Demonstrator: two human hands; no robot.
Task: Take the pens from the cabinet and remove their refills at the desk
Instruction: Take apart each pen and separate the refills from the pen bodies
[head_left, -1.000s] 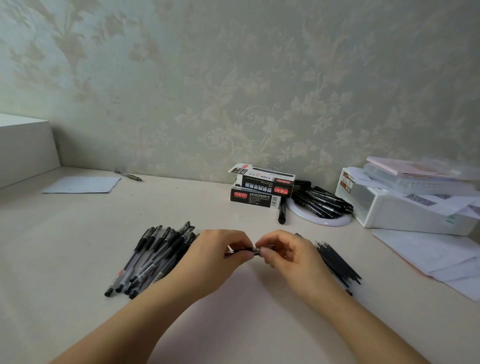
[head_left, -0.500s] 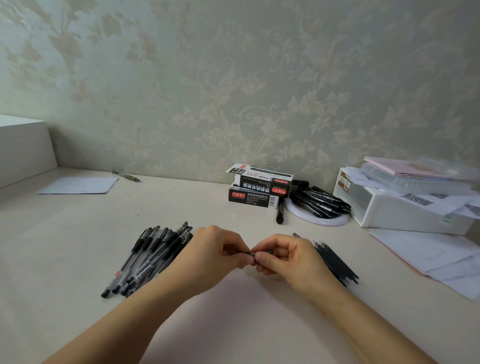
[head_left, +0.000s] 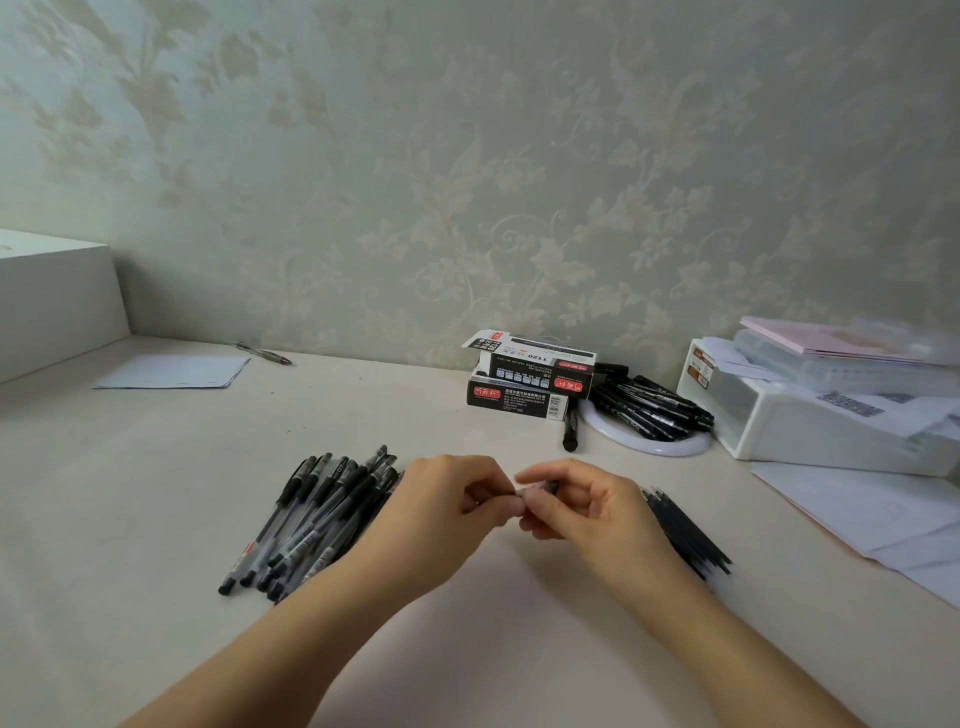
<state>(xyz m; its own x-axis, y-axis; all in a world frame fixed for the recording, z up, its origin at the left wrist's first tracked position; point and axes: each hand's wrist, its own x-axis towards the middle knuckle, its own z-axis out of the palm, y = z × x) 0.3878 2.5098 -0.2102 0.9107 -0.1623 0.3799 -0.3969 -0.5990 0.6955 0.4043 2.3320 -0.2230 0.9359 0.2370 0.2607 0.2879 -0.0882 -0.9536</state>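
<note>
— What's on the left of the desk (head_left: 130, 467)?
— A sheet of paper (head_left: 174, 372) by the wall, then a heap of capped pens (head_left: 311, 514) just beside the left hand (head_left: 441, 512).
— And the hands?
— They meet at the middle. Left fingers curl in and pinch one end of a pen (head_left: 537, 489); the right hand (head_left: 587, 512) pinches the other end.
— Further right?
— A bundle of refills (head_left: 685, 535) lying behind the right wrist, and two pen boxes (head_left: 524, 384) near the wall.

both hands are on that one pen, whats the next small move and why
Probably twist the hands apart: the left hand and right hand pinch one slim black pen between them, apparently unopened, no refill showing.
</note>
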